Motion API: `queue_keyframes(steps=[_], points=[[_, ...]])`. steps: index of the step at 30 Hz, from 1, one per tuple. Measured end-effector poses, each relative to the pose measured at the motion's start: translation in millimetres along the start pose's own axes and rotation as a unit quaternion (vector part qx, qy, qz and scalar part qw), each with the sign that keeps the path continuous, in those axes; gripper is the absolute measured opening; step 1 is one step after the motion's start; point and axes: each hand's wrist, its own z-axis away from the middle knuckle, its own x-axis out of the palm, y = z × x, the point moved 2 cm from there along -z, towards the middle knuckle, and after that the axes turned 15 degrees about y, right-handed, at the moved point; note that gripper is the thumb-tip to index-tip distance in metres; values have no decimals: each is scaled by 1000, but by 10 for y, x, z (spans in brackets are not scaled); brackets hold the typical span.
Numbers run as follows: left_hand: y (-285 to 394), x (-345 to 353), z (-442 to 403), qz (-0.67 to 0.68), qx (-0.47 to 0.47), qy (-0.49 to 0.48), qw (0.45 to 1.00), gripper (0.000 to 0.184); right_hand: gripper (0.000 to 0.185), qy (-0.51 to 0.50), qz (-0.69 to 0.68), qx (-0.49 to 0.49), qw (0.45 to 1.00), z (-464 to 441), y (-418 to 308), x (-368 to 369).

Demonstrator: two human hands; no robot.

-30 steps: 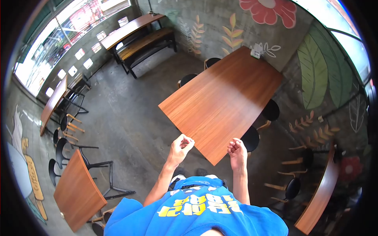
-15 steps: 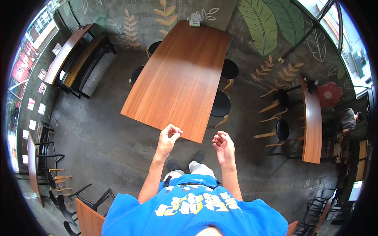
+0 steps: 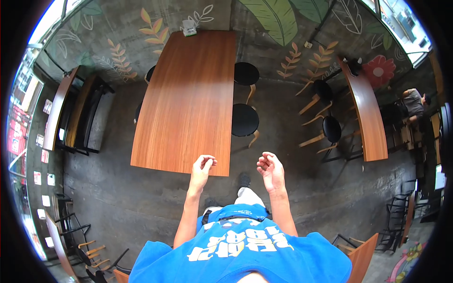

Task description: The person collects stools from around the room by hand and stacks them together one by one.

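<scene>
My left hand (image 3: 203,172) is raised in front of me, over the near edge of a long wooden table (image 3: 188,99) in the view. Its fingers are loosely bent, the thumb close to them, and no object shows in it. To the right of the table's near corner, my right hand (image 3: 272,173) is held up above the floor. Its palm is partly turned inward, with the fingers half curled and apart and nothing visible in them. Whether my left hand touches the table cannot be told, but it appears to hover.
Black round stools (image 3: 245,120) stand along the table's right side. A napkin box (image 3: 189,28) is at its far end. A bench (image 3: 85,113) is on the left. At the right, a person (image 3: 414,103) is near a narrow counter table (image 3: 365,113) with chairs.
My view has turned to the right, so the table now lies further left. One foot has stepped forward. My hands keep much the same pose, slightly further apart.
</scene>
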Motion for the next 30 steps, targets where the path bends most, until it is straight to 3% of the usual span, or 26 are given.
queue_keyframes(steps=[10, 14, 18, 22, 23, 25, 30], points=[[-431, 806, -1403, -143, 5, 60, 988, 19, 19, 18, 7, 2, 1000, -952, -600, -286], [-622, 1169, -2334, -276, 25, 96, 956, 35, 20, 82, 45, 4, 996, -1455, -687, -702], [-1151, 1604, -3383, -354, 159, 106, 916, 63, 20, 167, 85, 42, 981, -2090, -551, -1252], [-1312, 2132, -3778, -573, 260, 98, 771, 86, 22, 225, 119, 88, 963, -2710, -278, -1663], [-1306, 2193, -3819, -580, 249, 97, 770, 86, 22, 227, 125, 100, 961, -2860, -174, -1736], [-1235, 2302, -3866, -588, 324, 105, 733, 88, 22, 248, 148, 112, 951, -3136, 29, -1851], [-1180, 2369, -3898, -616, 303, 106, 719, 88, 23, 251, 221, 150, 930, -3903, 749, -1934]])
